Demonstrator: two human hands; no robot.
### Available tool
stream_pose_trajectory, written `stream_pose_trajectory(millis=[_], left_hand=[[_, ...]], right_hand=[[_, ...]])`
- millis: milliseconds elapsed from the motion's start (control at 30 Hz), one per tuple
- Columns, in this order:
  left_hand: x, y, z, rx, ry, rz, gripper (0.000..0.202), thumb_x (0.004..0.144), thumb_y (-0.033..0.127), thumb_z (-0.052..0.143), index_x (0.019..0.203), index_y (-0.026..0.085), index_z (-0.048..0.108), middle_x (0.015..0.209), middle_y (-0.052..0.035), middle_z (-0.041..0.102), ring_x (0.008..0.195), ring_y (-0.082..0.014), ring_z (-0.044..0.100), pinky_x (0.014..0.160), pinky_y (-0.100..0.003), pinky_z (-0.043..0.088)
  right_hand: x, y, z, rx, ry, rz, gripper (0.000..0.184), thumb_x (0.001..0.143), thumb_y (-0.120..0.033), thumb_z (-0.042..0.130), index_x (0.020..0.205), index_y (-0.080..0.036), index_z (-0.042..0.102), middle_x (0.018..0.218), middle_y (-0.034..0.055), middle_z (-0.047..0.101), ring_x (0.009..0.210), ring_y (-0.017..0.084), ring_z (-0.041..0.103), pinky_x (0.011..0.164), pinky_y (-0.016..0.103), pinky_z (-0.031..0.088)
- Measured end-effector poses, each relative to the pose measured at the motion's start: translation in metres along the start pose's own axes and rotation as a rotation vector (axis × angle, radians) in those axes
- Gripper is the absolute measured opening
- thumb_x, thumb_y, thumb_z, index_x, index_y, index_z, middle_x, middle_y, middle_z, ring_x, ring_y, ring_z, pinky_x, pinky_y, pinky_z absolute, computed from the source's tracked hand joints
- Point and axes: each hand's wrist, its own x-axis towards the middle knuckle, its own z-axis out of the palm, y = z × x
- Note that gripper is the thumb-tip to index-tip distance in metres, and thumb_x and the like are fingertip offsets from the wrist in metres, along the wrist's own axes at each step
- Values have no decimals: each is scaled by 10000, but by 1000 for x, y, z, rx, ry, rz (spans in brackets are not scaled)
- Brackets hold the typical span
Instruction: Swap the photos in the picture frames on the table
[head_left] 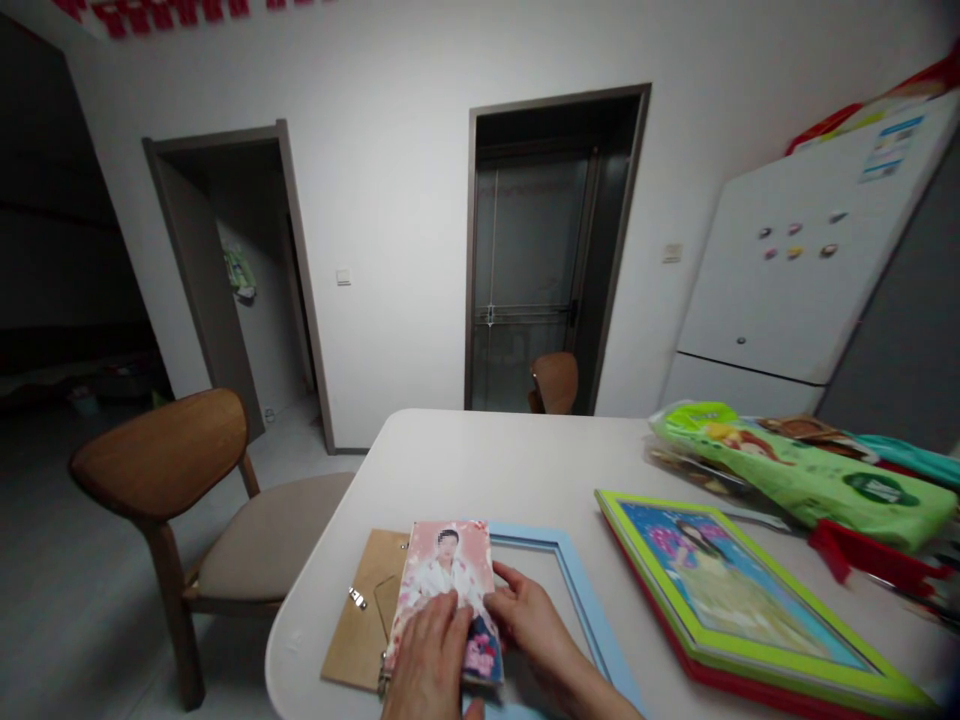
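A photo print [427, 565] with a pink background, showing a person in white, lies at the table's near edge. My left hand [429, 650] rests on its lower part with fingers stretched flat. My right hand [529, 620] grips the photo's right edge between thumb and fingers. Under the photo's left side is a brown backing board [341, 640] with metal clips and a stand flap outline. A light blue picture frame [592, 612] lies beneath the photo and my right hand, its opening partly covered.
A white table [495, 455] carries a green-framed picture [697, 630] on a red frame, a green tissue pack [810, 475] and a red object [870, 555] at right. A wooden chair [161, 450] stands left, another chair [556, 380] behind. A white fridge [750, 290] is at right.
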Motion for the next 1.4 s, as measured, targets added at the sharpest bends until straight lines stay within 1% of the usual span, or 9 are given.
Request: stream_pose_trajectory(millis=[133, 233, 333, 467, 667, 867, 1033, 1267, 1400], left_hand=[[10, 3, -7, -192, 251, 21, 582, 608, 95, 410, 1187, 149, 440, 1263, -74, 422, 1182, -221, 334, 1007, -385, 229], [15, 15, -14, -583, 475, -132, 394, 750, 236, 389, 1115, 135, 498, 1144, -88, 536, 1088, -214, 453, 957, -356, 317], [19, 31, -6, -1060, 484, -370, 407, 743, 393, 451, 1002, 98, 560, 981, -113, 625, 949, -250, 557, 847, -344, 419], [24, 37, 15, -1340, 445, -359, 519, 655, 381, 549, 1063, 66, 495, 1031, -153, 595, 972, -254, 544, 839, -322, 423], [22, 25, 17, -747, 236, -247, 485, 633, 176, 496, 1103, 65, 459, 1174, -163, 486, 1103, -231, 434, 957, -360, 308], [14, 27, 28, -240, 5, 60, 546, 573, 103, 492, 1111, 19, 462, 1244, -206, 404, 1159, -264, 361, 967, -406, 306], [11, 18, 35, -34, -20, 176, 530, 600, 127, 515, 1113, 8, 452, 1231, -227, 412, 1144, -285, 379, 947, -445, 328], [14, 11, 48, 65, 7, 278, 382, 706, 320, 551, 1052, 168, 497, 1154, -105, 528, 1083, -257, 460, 923, -457, 352], [11, -6, 38, 113, 1, 383, 440, 734, 383, 535, 1120, 190, 454, 1163, -94, 527, 1073, -235, 476, 887, -388, 409]], right_hand=[[-9, -25, 7, 130, -21, -101, 551, 678, -355, 496, 1166, -120, 397, 544, -63, 462, 445, 76, 438, 412, 187, 355], [-18, -28, 1, 155, 68, -74, 555, 685, -417, 503, 1157, -140, 412, 815, 35, 577, 661, 128, 552, 522, 221, 436], [-22, -16, -11, 242, 122, 86, 552, 690, -381, 500, 1178, -152, 379, 886, 65, 611, 750, 152, 583, 612, 250, 458], [-18, -5, -39, 377, 132, 70, 557, 681, -265, 469, 1214, -181, 327, 779, 33, 661, 654, 162, 610, 559, 254, 457], [-2, 1, -85, -197, 224, 36, 534, 651, -183, 361, 1177, -109, 414, 611, 23, 655, 480, 154, 581, 438, 228, 408], [8, 13, -92, -565, 325, -26, 494, 672, -171, 325, 1132, -38, 448, 546, 23, 614, 455, 146, 547, 427, 223, 348], [5, 11, -90, -746, 304, -85, 430, 670, -157, 336, 1060, -95, 508, 580, 24, 607, 527, 158, 557, 507, 239, 367], [-6, 10, -83, -1093, 367, -205, 280, 679, -244, 431, 892, -135, 577, 830, 123, 560, 836, 272, 514, 688, 340, 368], [-5, 13, -88, -1268, 405, -263, 393, 699, -260, 447, 1056, -108, 510, 881, 123, 538, 858, 265, 489, 728, 349, 370]])
